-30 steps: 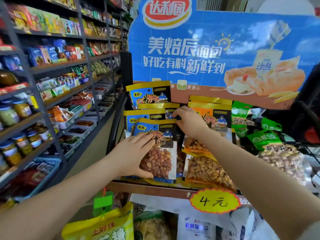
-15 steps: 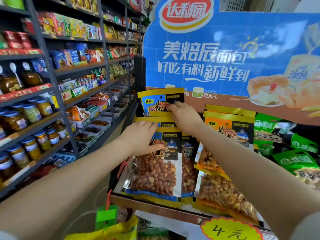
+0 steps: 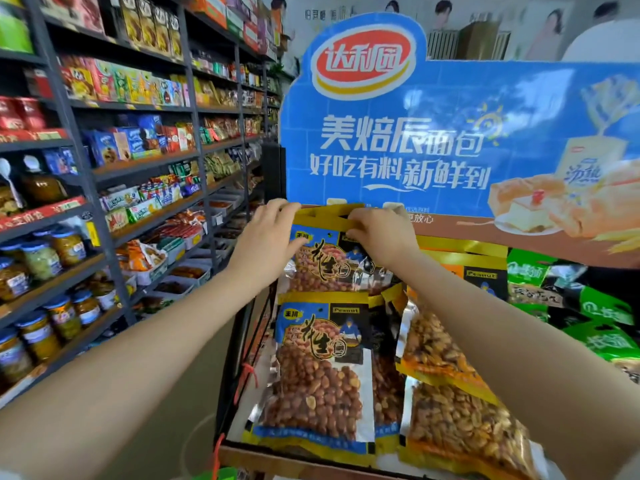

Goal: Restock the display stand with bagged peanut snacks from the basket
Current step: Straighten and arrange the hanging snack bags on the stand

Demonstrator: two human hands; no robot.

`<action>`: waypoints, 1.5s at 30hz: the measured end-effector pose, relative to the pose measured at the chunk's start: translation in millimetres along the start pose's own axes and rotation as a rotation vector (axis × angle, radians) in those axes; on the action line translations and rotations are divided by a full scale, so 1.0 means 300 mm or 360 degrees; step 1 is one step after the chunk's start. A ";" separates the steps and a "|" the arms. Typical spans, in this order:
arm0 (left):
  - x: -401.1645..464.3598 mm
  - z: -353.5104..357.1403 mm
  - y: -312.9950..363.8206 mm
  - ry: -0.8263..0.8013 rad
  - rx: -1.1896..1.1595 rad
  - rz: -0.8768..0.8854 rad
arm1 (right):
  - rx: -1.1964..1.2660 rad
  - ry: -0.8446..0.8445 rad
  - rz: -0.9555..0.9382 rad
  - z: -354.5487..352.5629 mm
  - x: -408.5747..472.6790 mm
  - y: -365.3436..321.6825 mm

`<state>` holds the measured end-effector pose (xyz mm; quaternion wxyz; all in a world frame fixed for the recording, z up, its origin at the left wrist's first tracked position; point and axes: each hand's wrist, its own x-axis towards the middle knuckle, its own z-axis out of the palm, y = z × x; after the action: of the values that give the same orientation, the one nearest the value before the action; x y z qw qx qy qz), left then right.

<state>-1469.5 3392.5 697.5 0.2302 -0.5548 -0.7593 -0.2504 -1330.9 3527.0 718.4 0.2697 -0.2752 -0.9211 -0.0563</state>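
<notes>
Head view: left hand (image 3: 268, 233) and right hand (image 3: 379, 233) grip the upper peanut bag's (image 3: 325, 261) top.

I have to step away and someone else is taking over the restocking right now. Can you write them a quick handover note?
Left hand: gripping the top left corner of the upper blue peanut bag.
Right hand: pinching that bag's yellow top edge.
Bag position: at the back of the display stand, against the blue sign.
Done: a front blue bag lies below it; orange bags beside it; green bags at right.
Left: settle this bag, then fetch more. The basket is out of view.
</notes>
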 end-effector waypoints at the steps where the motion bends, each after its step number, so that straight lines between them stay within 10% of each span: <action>1: 0.013 0.009 -0.005 -0.0077 0.0055 -0.0006 | 0.0029 -0.0006 -0.0011 0.003 -0.004 0.002; 5: 0.023 0.042 -0.017 -0.0144 0.0312 0.0097 | 0.0082 -0.0064 -0.0088 0.000 -0.014 0.004; 11: 0.060 0.040 -0.018 -0.0135 -0.0274 0.0169 | 0.0082 -0.0141 -0.0197 0.002 0.002 -0.012; 17: 0.067 0.037 -0.032 0.0092 0.0032 0.0240 | 0.0190 0.0539 -0.0325 0.034 -0.116 0.015; 23: 0.081 0.051 0.024 0.0050 0.0444 0.0034 | 0.0253 -0.0419 -0.0122 0.102 -0.187 0.091; 28: -0.002 0.078 0.047 0.0312 0.0446 0.0307 | 0.0286 -0.0687 -0.0055 0.113 -0.214 0.108; 34: -0.116 0.130 0.082 -0.0716 0.0167 0.0317 | -0.0123 -0.0678 -0.0258 0.111 -0.192 0.101; 45: -0.084 0.080 0.080 -0.0799 -0.0023 0.0072 | 0.0556 -0.0513 0.0064 0.108 -0.158 0.097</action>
<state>-1441.1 3395.7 666.3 0.0360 -0.6180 -0.7783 -0.1051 -1297.0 3537.3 664.7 0.1637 -0.2479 -0.9424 0.1539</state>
